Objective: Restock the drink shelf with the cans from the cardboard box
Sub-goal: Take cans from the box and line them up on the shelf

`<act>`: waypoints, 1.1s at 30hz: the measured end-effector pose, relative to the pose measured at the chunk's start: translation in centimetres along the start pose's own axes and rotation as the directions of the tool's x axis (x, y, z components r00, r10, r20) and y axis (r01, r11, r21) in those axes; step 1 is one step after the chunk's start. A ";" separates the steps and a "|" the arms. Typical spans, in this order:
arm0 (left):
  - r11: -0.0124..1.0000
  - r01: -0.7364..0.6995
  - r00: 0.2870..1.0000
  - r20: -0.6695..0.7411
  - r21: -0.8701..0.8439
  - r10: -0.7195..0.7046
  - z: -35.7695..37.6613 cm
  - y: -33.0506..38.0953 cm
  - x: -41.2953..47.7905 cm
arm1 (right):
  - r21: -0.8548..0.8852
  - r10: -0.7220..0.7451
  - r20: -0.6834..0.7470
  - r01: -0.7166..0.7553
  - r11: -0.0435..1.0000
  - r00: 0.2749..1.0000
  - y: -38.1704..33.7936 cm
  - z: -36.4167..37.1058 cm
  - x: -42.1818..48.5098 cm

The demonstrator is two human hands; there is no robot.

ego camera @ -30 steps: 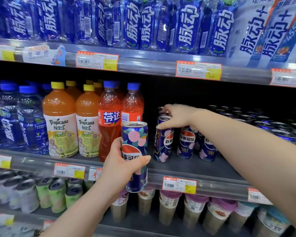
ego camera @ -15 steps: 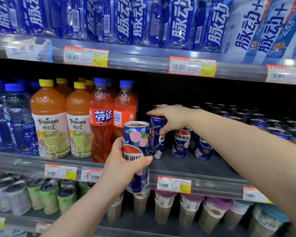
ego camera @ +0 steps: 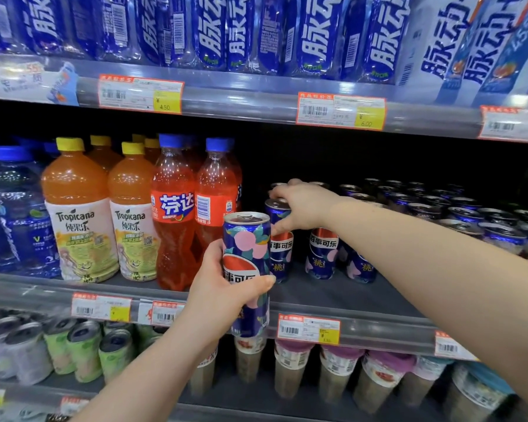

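My left hand (ego camera: pixel 223 295) grips a tall blue can with pink peach print (ego camera: pixel 247 248), held upright in front of the middle shelf (ego camera: pixel 342 295). My right hand (ego camera: pixel 305 205) reaches in from the right and closes on the top of another blue can (ego camera: pixel 282 254) standing on that shelf, just behind the held one. Two more matching cans (ego camera: pixel 323 254) stand to its right. The cardboard box is out of view.
Orange Fanta bottles (ego camera: pixel 192 214) and Tropicana bottles (ego camera: pixel 80 220) stand left of the cans. Rows of dark cans (ego camera: pixel 470 211) fill the shelf's right side. Blue bottles line the top shelf (ego camera: pixel 256 32). Cups and green cans sit on the lower shelf (ego camera: pixel 317 379).
My right hand has slid its can leftward along the shelf, closer to the Fanta bottles. My left hand has kept its can in about the same place.
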State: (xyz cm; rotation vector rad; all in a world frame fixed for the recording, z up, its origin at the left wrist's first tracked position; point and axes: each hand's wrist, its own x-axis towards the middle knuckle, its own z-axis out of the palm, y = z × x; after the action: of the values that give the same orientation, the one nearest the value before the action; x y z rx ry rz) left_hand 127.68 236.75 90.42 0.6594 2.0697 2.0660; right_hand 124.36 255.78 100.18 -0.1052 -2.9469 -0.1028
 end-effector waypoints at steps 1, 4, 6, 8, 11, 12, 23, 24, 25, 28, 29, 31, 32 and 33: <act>1.000 -0.014 1.000 0.006 -0.001 0.014 0.2 0.2 0.1 | -0.016 -0.001 -0.004 0.001 1.000 1.000 -0.1 -0.1 -0.1; 0.998 -0.061 0.998 0.025 0.002 0.061 0.7 0.8 0.7 | 0.059 0.031 -0.055 -0.028 0.998 0.998 0.4 -1.8 -0.7; 0.996 -0.083 0.996 0.039 0.016 0.082 1.2 1.2 1.5 | 0.158 0.048 -0.143 -0.025 0.987 0.989 0.8 -3.5 -1.5; 0.994 -0.107 0.993 0.046 0.034 0.105 2.0 1.5 2.4 | 0.297 0.045 -0.165 0.006 0.955 0.985 0.9 -4.9 -2.6; 0.991 -0.125 0.991 0.060 0.056 0.122 3.2 1.6 3.5 | 0.465 -0.013 -0.044 0.032 0.885 0.999 0.5 -6.0 -4.7; 0.990 -0.128 0.990 0.065 0.059 0.124 3.6 1.5 3.7 | 0.477 -0.035 -0.010 0.036 0.878 0.999 0.5 -6.0 -5.3; 0.988 -0.093 0.995 0.044 0.120 0.089 6.5 -0.5 4.6 | 0.307 -0.128 0.048 0.108 0.945 0.991 2.0 -3.3 -6.2; 0.987 -0.089 0.996 0.028 0.135 0.086 6.5 -0.6 4.7 | 0.303 -0.129 0.028 0.114 0.946 0.991 1.8 -3.1 -6.0; 0.986 -0.079 0.997 0.014 0.149 0.078 6.4 -0.6 4.9 | 0.307 -0.125 0.010 0.116 0.945 0.992 1.7 -2.9 -5.8; 0.982 -0.066 0.998 0.000 0.179 0.067 5.9 -0.8 5.1 | 0.374 -0.108 -0.004 0.102 0.922 0.994 1.2 -2.5 -5.1; 0.980 -0.063 0.998 -0.011 0.187 0.066 5.8 -0.9 5.1 | 0.404 -0.104 0.002 0.094 0.910 0.995 1.2 -2.5 -5.0; 0.978 -0.058 0.997 -0.043 0.203 0.068 5.5 -1.2 5.2 | 0.430 -0.093 0.020 0.075 0.900 0.995 1.2 -2.4 -4.8; 0.977 -0.054 0.996 -0.055 0.205 0.067 5.4 -1.3 5.2 | 0.420 -0.083 0.025 0.065 0.905 0.996 1.4 -2.5 -4.8; 0.979 -0.048 0.996 -0.068 0.200 0.063 5.3 -1.4 5.3 | 0.405 -0.070 0.027 0.053 0.913 0.997 1.6 -2.5 -4.8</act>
State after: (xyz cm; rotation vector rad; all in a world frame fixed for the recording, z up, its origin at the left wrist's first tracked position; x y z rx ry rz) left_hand 124.82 243.80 89.84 0.6865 2.3468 1.9566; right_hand 129.61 256.87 101.85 0.0465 -2.9391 0.5065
